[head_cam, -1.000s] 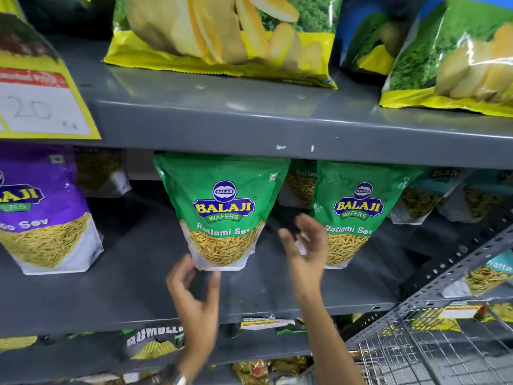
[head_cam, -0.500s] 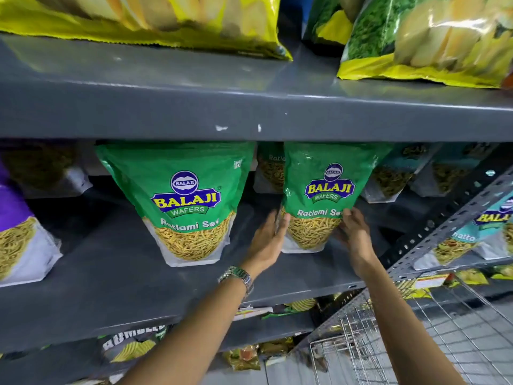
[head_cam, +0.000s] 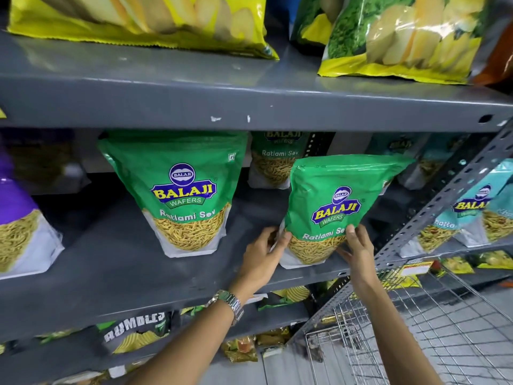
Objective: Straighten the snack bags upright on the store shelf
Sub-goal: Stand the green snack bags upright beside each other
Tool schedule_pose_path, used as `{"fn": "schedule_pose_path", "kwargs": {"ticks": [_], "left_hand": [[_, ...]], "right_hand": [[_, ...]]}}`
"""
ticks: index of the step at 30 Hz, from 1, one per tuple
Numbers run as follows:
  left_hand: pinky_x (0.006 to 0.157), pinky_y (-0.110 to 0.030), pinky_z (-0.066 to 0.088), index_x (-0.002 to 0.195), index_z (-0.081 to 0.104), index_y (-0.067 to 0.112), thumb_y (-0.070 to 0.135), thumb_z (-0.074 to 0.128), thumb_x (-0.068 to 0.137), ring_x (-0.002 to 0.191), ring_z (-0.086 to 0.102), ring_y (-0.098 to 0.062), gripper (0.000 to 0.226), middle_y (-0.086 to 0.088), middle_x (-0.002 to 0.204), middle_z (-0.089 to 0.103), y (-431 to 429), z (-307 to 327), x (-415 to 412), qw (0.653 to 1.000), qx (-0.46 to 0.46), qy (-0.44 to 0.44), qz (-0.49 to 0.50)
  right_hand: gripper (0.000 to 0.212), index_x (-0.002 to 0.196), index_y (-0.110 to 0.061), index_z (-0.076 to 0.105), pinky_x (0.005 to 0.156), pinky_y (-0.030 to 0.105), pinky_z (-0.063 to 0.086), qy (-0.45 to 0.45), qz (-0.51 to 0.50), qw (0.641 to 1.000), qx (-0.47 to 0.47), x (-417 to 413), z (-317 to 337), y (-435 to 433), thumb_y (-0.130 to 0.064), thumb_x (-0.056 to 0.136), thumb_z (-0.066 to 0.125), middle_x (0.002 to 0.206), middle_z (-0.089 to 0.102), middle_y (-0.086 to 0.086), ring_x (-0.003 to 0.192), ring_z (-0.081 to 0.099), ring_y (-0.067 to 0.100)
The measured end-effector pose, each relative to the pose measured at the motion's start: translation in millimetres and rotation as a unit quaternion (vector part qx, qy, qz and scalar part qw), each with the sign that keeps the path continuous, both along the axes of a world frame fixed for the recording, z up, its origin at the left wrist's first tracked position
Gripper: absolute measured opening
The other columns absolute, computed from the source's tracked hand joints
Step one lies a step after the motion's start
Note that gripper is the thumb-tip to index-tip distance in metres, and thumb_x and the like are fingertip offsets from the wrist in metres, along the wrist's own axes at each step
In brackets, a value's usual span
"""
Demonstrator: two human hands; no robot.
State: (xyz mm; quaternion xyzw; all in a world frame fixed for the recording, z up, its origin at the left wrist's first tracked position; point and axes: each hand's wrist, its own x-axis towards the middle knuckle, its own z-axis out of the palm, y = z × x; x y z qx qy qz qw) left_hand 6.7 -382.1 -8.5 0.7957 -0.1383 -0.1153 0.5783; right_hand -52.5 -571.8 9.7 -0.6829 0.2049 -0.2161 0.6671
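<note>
A green Ratlami Sev bag (head_cam: pixel 330 195) stands near the front edge of the grey middle shelf (head_cam: pixel 116 262), leaning slightly right. My left hand (head_cam: pixel 263 254) grips its lower left side and my right hand (head_cam: pixel 358 245) grips its lower right corner. A second green Ratlami Sev bag (head_cam: pixel 180 190) stands upright to the left, apart from both hands. A third green bag (head_cam: pixel 274 159) sits further back between them, partly hidden.
A purple sev bag (head_cam: pixel 19 226) is at the far left. Teal bags (head_cam: pixel 472 212) fill the adjoining rack on the right behind a perforated grey post (head_cam: pixel 444 201). Yellow chip bags (head_cam: pixel 397 37) lie on the shelf above. A wire basket (head_cam: pixel 416 323) sits at the lower right.
Both hands have closed on the right green bag and drawn it forward toward the shelf's front edge. The view has come closer.
</note>
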Motion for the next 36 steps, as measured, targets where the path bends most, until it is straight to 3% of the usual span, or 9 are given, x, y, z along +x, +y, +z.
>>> {"fn": "schedule_pose_path", "kwargs": {"ticks": [11,14,16,20,23,27,30,33,36], "left_hand": [[0.098,-0.035,0.045,0.127,0.048,0.022,0.058,0.042,0.087,0.118,0.057,-0.025,0.054,-0.005,0.126,0.064,2.0,8.7,-6.0,0.999,0.024,0.009,-0.038],[0.106,-0.035,0.031,0.142,0.029,0.031,0.064,0.039,0.083,0.136,0.037,-0.021,0.068,0.004,0.149,0.04,9.8,8.0,-15.9,0.999,0.017,0.029,-0.039],[0.113,-0.039,0.03,0.139,0.031,0.037,0.062,0.046,0.08,0.136,0.035,-0.013,0.066,0.006,0.151,0.036,26.9,0.9,-32.8,0.997,-0.07,0.022,0.018],[0.099,-0.037,0.045,0.115,0.048,0.041,0.046,0.058,0.083,0.116,0.054,-0.013,0.034,0.007,0.124,0.055,82.2,-19.2,-53.0,0.939,-0.199,-0.061,0.273],[0.104,-0.037,0.037,0.134,0.034,0.013,0.055,0.055,0.079,0.123,0.044,-0.022,0.072,-0.011,0.133,0.037,130.3,-19.9,-22.3,0.913,-0.144,-0.128,0.359],[0.114,-0.034,0.027,0.144,0.02,0.019,0.054,0.053,0.078,0.137,0.03,-0.009,0.081,-0.002,0.15,0.026,172.7,-5.8,28.6,0.953,-0.116,-0.049,0.277],[0.089,-0.018,0.045,0.112,0.043,0.05,0.059,0.044,0.084,0.106,0.05,0.019,0.029,0.035,0.113,0.056,181.5,-5.1,39.1,0.978,-0.106,-0.012,0.177],[0.09,-0.023,0.044,0.097,0.051,0.052,0.063,0.043,0.078,0.104,0.057,0.004,0.023,0.026,0.105,0.061,181.2,-6.4,36.6,0.975,-0.118,0.017,0.185],[0.088,-0.024,0.047,0.101,0.051,0.053,0.066,0.045,0.077,0.1,0.061,0.005,0.028,0.021,0.11,0.062,183.9,-7.4,27.3,0.976,-0.127,0.022,0.174]], "right_hand": [[0.037,0.131,-0.012,0.041,0.106,0.046,0.038,0.0,-0.021,1.0,0.009,-9.1,2.4,10.6,-0.03,0.099,0.038,0.132,0.054,0.009,0.12,0.052,0.026],[0.044,0.136,-0.014,0.037,0.105,0.036,0.037,-0.058,-0.162,0.985,-0.022,-15.1,0.5,34.6,-0.03,0.096,0.046,0.138,0.047,0.007,0.124,0.046,0.019],[0.04,0.127,-0.013,0.045,0.096,0.028,0.042,-0.108,-0.258,0.956,-0.091,-26.2,-8.1,67.3,-0.031,0.092,0.052,0.125,0.052,0.007,0.113,0.051,0.018],[0.024,0.108,-0.026,0.054,0.086,0.022,0.046,-0.086,-0.058,0.982,-0.156,-39.0,-38.4,142.1,-0.036,0.087,0.057,0.109,0.061,-0.005,0.099,0.058,0.013],[0.031,0.115,-0.031,0.049,0.093,0.018,0.044,-0.035,0.089,0.991,-0.098,-4.4,-36.0,166.2,-0.029,0.086,0.062,0.119,0.058,-0.006,0.108,0.055,0.006],[0.05,0.137,-0.016,0.035,0.086,0.011,0.042,0.004,0.14,0.989,0.048,62.6,-12.0,173.2,-0.011,0.091,0.055,0.129,0.045,0.001,0.118,0.045,0.013],[0.037,0.133,-0.016,0.043,0.097,0.028,0.039,0.052,0.209,0.974,0.073,86.3,-3.3,175.7,-0.015,0.096,0.045,0.126,0.05,0.001,0.121,0.048,0.018],[0.014,0.101,-0.026,0.056,0.1,0.04,0.041,0.06,0.243,0.967,0.047,83.8,0.1,182.9,-0.023,0.097,0.043,0.11,0.062,-0.007,0.11,0.057,0.013],[0.014,0.101,-0.016,0.056,0.1,0.048,0.044,0.047,0.222,0.973,0.05,74.5,-3.3,185.3,-0.022,0.098,0.044,0.107,0.065,0.005,0.099,0.062,0.019]]}}
